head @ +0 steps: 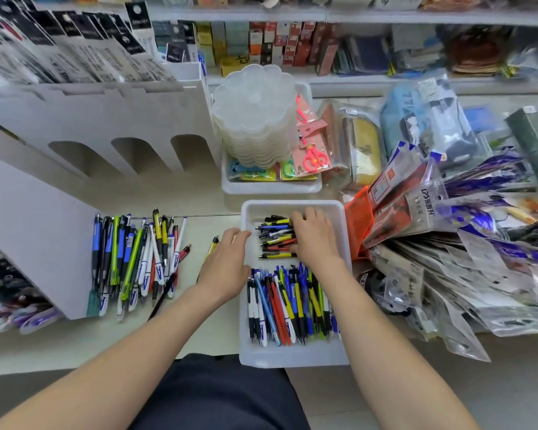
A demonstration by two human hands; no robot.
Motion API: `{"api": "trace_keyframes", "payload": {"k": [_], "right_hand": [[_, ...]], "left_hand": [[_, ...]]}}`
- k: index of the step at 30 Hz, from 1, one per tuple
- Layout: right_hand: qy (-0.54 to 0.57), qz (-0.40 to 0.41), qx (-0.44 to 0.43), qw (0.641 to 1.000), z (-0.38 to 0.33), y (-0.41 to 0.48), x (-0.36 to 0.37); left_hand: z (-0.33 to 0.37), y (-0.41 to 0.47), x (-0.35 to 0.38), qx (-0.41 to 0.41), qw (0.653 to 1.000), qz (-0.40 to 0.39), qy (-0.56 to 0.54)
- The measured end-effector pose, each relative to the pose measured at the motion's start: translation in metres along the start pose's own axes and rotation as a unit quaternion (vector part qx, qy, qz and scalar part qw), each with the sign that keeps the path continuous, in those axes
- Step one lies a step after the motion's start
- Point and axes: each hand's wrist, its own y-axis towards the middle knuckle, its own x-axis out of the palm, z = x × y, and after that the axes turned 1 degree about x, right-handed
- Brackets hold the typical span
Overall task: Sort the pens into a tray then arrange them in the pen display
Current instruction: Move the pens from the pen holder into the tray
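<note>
Pens (275, 240) sideways under the right hand (316, 240), fingers spread flat, squaring them up in the tray (294, 355); left hand (227, 265) curls loosely on its rim, steadying it, gripping nothing.

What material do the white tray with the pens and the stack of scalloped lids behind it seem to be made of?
White rectangular tray: probably plastic, smooth and slightly glossy, with rounded moulded corners. Stack of scalloped clear lids: likely frosted translucent plastic, since the layers show through.

Single head view, looking steeply down, close over tray (294, 355).
</note>
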Motion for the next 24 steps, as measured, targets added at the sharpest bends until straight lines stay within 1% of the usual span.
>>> {"api": "trace_keyframes", "payload": {"k": [4,8,10,14,16,18,21,24], "right_hand": [[0.022,-0.01,0.006,1.0,-0.005,-0.004,-0.002],[0.068,-0.015,-0.101,0.992,-0.021,-0.004,0.002],[0.038,-0.001,-0.14,0.989,-0.031,-0.004,0.011],[-0.053,0.036,-0.185,0.981,-0.043,0.0,0.025],[-0.086,0.043,-0.187,0.978,-0.037,0.004,0.02],[-0.096,0.047,-0.177,0.978,-0.029,0.007,0.014],[-0.073,0.056,-0.163,0.982,-0.03,0.004,0.011],[-0.015,0.1,-0.134,0.986,-0.034,0.001,0.015]], "left_hand": [[0.0,0.002,0.002,-0.011,1.0,-0.001,-0.003],[0.0,0.002,0.004,-0.017,1.0,0.005,0.0],[0.0,0.002,0.004,-0.018,1.0,0.004,0.004],[-0.001,0.003,0.004,-0.021,1.0,0.009,0.008],[-0.002,0.003,0.004,-0.019,1.0,0.008,0.011],[-0.002,0.002,0.004,-0.019,1.0,0.007,0.013],[-0.001,0.003,0.004,-0.02,1.0,0.009,0.015],[0.001,0.004,0.004,-0.022,0.999,0.005,0.024]]}}
